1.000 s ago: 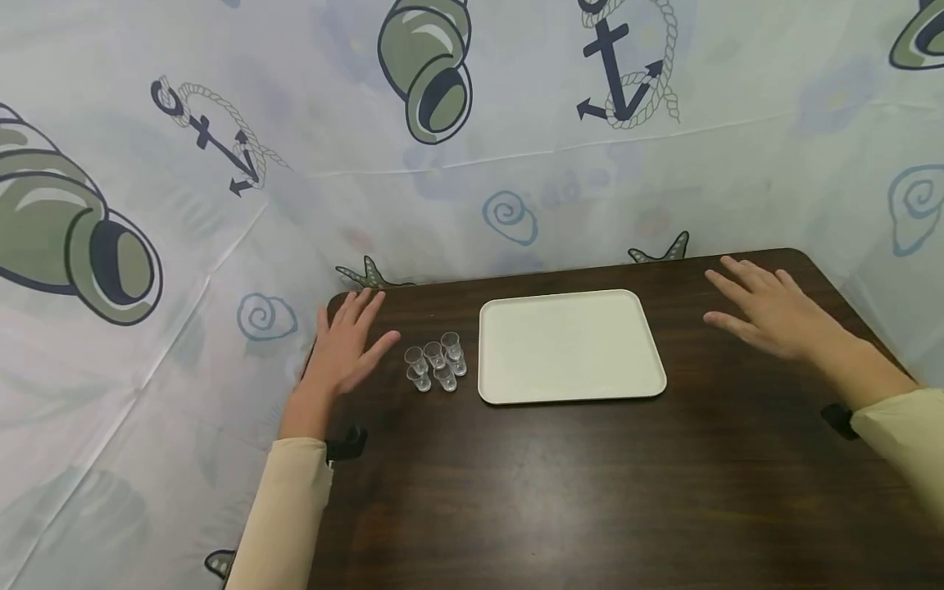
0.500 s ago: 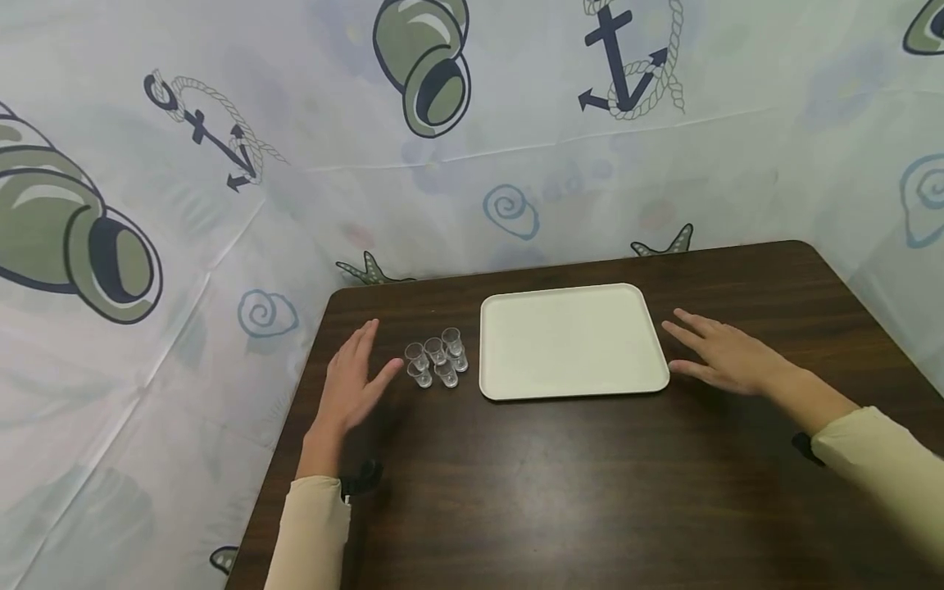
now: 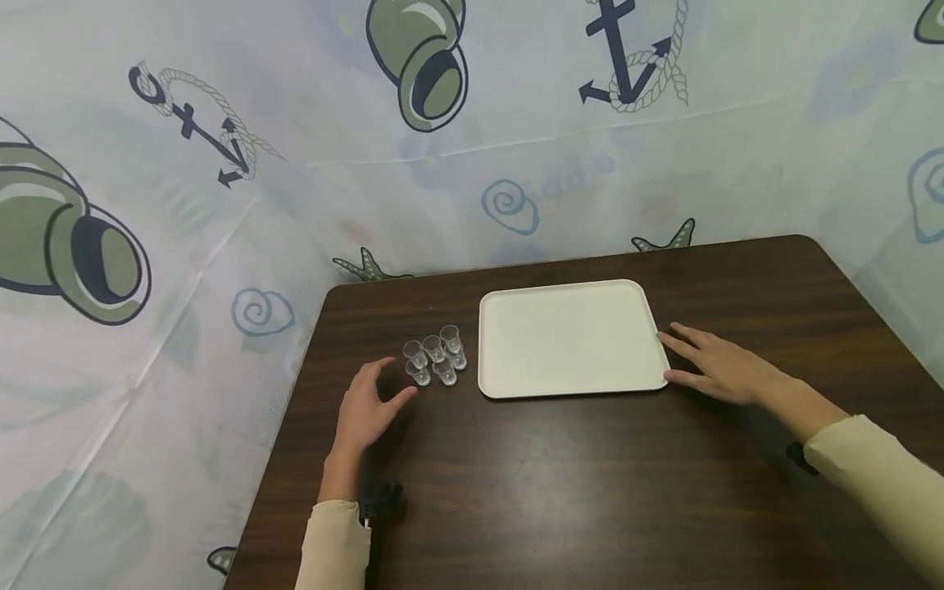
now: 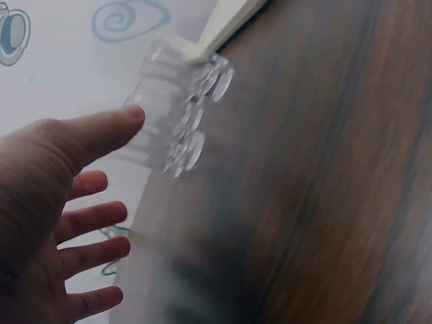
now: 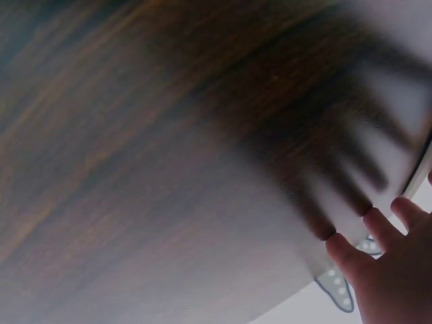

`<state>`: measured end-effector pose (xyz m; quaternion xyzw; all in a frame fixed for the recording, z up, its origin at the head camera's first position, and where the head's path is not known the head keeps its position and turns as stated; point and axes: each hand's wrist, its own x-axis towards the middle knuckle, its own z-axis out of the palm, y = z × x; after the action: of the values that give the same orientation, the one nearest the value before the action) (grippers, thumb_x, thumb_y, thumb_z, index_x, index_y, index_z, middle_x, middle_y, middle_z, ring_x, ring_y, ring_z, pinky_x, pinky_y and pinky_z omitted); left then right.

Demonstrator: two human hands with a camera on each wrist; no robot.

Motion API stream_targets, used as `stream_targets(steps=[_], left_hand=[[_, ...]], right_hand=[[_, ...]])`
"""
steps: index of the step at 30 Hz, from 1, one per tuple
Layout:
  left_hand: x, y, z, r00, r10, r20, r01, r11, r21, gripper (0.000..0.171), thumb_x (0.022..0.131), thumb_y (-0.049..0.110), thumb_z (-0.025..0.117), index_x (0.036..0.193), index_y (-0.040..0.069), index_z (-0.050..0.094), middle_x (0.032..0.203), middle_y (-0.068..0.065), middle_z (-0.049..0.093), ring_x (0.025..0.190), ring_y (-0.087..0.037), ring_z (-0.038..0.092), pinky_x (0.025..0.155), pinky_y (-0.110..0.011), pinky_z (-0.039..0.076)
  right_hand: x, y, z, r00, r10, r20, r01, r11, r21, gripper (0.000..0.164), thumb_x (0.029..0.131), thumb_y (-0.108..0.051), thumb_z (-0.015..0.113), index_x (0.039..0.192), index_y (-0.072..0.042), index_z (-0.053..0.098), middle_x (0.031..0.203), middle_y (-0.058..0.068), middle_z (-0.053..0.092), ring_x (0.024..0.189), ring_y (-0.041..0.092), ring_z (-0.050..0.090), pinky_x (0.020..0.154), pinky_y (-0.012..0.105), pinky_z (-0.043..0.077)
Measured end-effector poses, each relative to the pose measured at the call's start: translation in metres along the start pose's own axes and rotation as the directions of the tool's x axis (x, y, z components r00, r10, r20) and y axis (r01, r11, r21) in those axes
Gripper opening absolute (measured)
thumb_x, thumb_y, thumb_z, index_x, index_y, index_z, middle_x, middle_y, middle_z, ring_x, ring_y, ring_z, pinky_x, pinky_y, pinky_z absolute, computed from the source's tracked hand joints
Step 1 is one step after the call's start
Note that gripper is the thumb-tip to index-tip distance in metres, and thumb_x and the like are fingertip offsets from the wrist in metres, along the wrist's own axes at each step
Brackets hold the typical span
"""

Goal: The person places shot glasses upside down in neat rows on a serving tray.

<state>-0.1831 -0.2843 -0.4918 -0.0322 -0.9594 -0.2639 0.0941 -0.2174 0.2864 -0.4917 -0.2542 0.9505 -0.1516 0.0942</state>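
Several small clear shot glasses (image 3: 435, 352) stand in a tight cluster at the left of the table; the left wrist view has the same glasses (image 4: 179, 111), a little blurred. My left hand (image 3: 365, 410) is just in front and left of them, thumb and fingers apart and nothing held. A cream rectangular tray (image 3: 571, 340) lies flat to the right of the glasses. Over at the tray's right edge is my right hand (image 3: 726, 369), its spread fingertips right at the rim. In the right wrist view, fingers (image 5: 347, 260) reach past the wood, near a sliver of the tray's edge.
The dark wood table (image 3: 560, 483) has rounded far corners. Behind it and along the left hangs a pale cloth (image 3: 324, 106) printed with shells, anchors and starfish.
My left hand has come down and inward, nearer the front of the glasses, its fingers bending more. My right hand has moved left and down to the tray's right edge. Tray and glasses stay put.
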Motion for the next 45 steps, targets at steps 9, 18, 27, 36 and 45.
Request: stream_targets(steps=[9,18,27,36,45], left_hand=[[0.0,0.009,0.018,0.992,-0.082,-0.092,0.077,0.996,-0.051,0.054,0.077,0.045,0.077,0.12,0.015,0.063,0.115,-0.006,0.065,0.109,-0.028,0.06,0.091,-0.049,0.044],[0.007,0.015,0.023,0.977,-0.101,-0.189,0.075,0.987,-0.139,0.046,0.074,0.039,0.081,0.111,0.014,0.069,0.104,-0.005,0.069,0.101,-0.027,0.063,0.086,-0.046,0.046],[0.006,0.011,0.027,0.972,-0.117,-0.205,0.087,0.985,-0.15,0.039,0.076,0.032,0.081,0.107,0.012,0.07,0.103,-0.006,0.071,0.099,-0.027,0.065,0.083,-0.046,0.047],[0.012,0.002,0.029,0.974,-0.112,-0.199,0.063,0.969,-0.238,0.031,0.077,0.03,0.08,0.102,0.014,0.07,0.1,-0.002,0.07,0.097,-0.02,0.065,0.083,-0.043,0.051],[0.005,-0.008,0.022,0.972,-0.119,-0.205,0.053,0.952,-0.301,0.029,0.077,0.027,0.081,0.1,0.014,0.069,0.099,-0.002,0.07,0.092,-0.021,0.067,0.081,-0.044,0.053]], right_hand=[[0.006,0.001,0.004,1.0,-0.004,-0.001,0.004,1.0,-0.012,0.074,0.095,-0.056,0.045,0.153,-0.014,0.025,0.154,0.022,0.023,0.139,0.047,0.021,0.105,0.064,0.022],[0.008,0.0,0.002,0.999,0.023,0.03,-0.022,1.0,-0.005,0.076,0.095,-0.058,0.044,0.153,-0.015,0.023,0.155,0.023,0.021,0.139,0.048,0.018,0.106,0.065,0.019],[0.01,0.0,0.008,1.0,0.011,0.029,-0.012,1.0,0.028,0.075,0.095,-0.054,0.048,0.152,-0.013,0.025,0.153,0.025,0.022,0.138,0.05,0.019,0.105,0.066,0.019],[0.012,0.003,0.008,0.998,0.035,0.043,-0.037,0.999,0.041,0.076,0.095,-0.055,0.048,0.153,-0.014,0.023,0.154,0.025,0.02,0.139,0.049,0.017,0.107,0.064,0.016],[0.01,0.005,0.008,0.998,0.044,0.047,-0.046,0.998,0.053,0.076,0.095,-0.054,0.048,0.153,-0.014,0.022,0.154,0.025,0.019,0.139,0.049,0.016,0.107,0.064,0.016]])
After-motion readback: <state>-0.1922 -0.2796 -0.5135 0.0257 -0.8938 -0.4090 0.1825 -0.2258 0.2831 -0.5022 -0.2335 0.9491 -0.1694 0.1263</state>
